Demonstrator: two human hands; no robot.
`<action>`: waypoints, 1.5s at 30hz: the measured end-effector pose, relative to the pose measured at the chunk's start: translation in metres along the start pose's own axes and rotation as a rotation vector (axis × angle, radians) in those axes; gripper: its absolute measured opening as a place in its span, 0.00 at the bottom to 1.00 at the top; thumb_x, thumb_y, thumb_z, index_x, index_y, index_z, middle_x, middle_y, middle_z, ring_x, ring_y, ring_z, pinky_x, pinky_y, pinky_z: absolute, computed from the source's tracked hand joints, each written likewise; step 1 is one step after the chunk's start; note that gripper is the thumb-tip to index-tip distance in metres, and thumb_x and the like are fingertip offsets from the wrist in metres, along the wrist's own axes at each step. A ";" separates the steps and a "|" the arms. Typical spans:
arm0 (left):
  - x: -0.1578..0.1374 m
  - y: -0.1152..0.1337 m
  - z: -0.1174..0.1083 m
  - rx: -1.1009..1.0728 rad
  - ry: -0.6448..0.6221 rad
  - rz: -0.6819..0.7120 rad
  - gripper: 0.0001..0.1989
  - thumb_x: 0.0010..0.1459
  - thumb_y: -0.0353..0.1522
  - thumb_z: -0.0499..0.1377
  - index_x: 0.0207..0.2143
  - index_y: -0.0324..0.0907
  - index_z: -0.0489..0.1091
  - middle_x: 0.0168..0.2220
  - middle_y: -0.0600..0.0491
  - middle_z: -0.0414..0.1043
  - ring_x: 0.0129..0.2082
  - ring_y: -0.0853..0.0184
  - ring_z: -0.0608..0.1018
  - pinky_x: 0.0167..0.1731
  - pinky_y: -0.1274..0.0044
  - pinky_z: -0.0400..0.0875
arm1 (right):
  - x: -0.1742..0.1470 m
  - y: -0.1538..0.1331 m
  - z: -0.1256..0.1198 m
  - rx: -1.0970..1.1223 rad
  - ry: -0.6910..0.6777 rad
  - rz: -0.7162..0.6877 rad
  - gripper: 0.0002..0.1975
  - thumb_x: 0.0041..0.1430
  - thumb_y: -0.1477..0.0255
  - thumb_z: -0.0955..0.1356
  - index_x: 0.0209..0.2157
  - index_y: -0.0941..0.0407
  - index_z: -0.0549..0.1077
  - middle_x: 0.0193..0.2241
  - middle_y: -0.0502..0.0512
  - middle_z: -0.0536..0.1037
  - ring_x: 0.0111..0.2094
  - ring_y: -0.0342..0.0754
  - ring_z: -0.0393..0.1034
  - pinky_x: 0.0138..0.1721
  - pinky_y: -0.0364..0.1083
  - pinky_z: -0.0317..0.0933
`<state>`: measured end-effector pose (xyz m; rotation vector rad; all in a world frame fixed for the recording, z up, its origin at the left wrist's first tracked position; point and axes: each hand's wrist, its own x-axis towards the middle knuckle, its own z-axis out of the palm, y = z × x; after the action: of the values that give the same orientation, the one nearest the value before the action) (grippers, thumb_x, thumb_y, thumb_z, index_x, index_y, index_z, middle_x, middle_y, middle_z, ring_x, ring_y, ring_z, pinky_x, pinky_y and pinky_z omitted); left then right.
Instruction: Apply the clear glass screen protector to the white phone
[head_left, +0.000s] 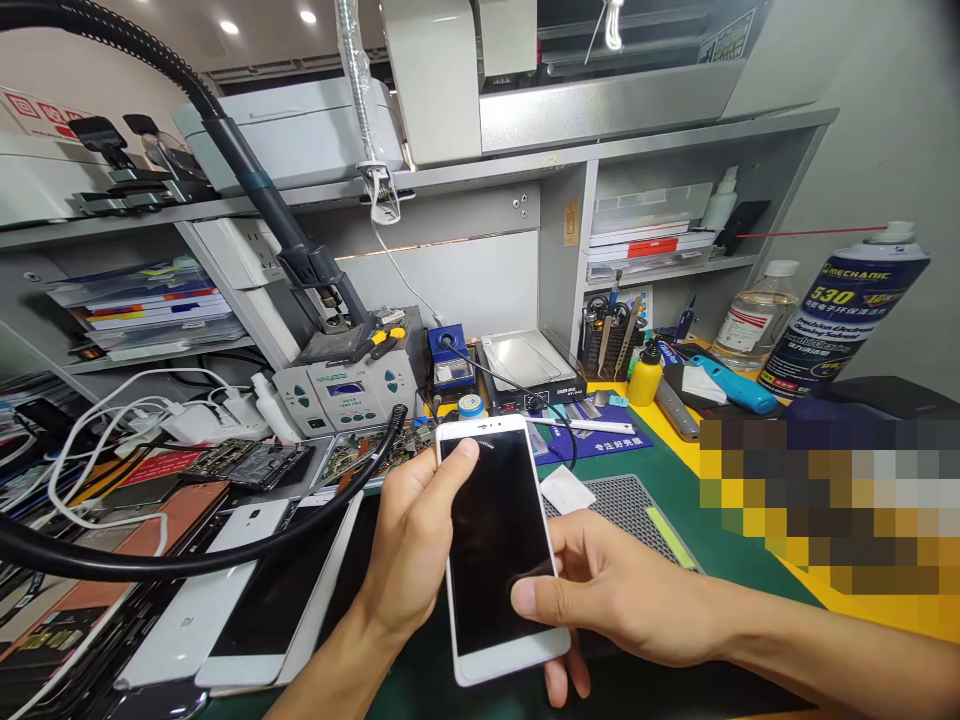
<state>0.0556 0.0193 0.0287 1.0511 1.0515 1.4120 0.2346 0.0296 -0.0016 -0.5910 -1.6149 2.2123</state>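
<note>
A white smartphone [499, 550] with a dark screen is held upright before me, tilted slightly. My left hand [416, 535] grips its left edge, the thumb lying on the glass near the top. On the other side, my right hand [607, 590] holds the lower right edge, its thumb on the lower screen and its fingers behind. Most of the phone's back is hidden. Behind my right hand lie a grey perforated mat [634, 510] and a folded white wipe [568, 491].
Several phones [277, 600] lie on the left, crossed by a black hose [187, 568]. A rework station [341, 390] and a heating plate [529, 360] stand behind. At right are a yellow bottle [645, 378] and a spray can [844, 310]. A green mat [720, 500] covers the bench.
</note>
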 end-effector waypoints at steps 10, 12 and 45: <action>-0.001 -0.001 0.000 -0.021 -0.027 -0.010 0.16 0.56 0.43 0.67 0.39 0.41 0.80 0.31 0.51 0.78 0.30 0.61 0.76 0.31 0.73 0.66 | 0.000 0.006 -0.003 -0.003 0.013 0.006 0.27 0.53 0.49 0.75 0.30 0.62 0.73 0.22 0.55 0.76 0.20 0.41 0.71 0.22 0.37 0.66; -0.002 0.000 -0.001 -0.027 -0.055 -0.011 0.16 0.57 0.43 0.67 0.42 0.42 0.80 0.33 0.51 0.78 0.30 0.62 0.76 0.31 0.73 0.66 | 0.000 0.005 -0.003 -0.006 0.015 0.011 0.28 0.53 0.49 0.75 0.30 0.62 0.73 0.21 0.54 0.76 0.20 0.40 0.71 0.22 0.37 0.66; -0.006 0.001 0.000 -0.096 -0.089 -0.002 0.12 0.64 0.40 0.62 0.38 0.40 0.77 0.34 0.52 0.73 0.32 0.68 0.70 0.33 0.76 0.67 | 0.000 0.001 0.000 -0.050 0.045 -0.010 0.26 0.55 0.50 0.74 0.30 0.62 0.73 0.20 0.54 0.75 0.17 0.39 0.67 0.22 0.37 0.64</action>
<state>0.0562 0.0135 0.0293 1.0333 0.9116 1.3871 0.2346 0.0293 -0.0021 -0.6412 -1.6515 2.1413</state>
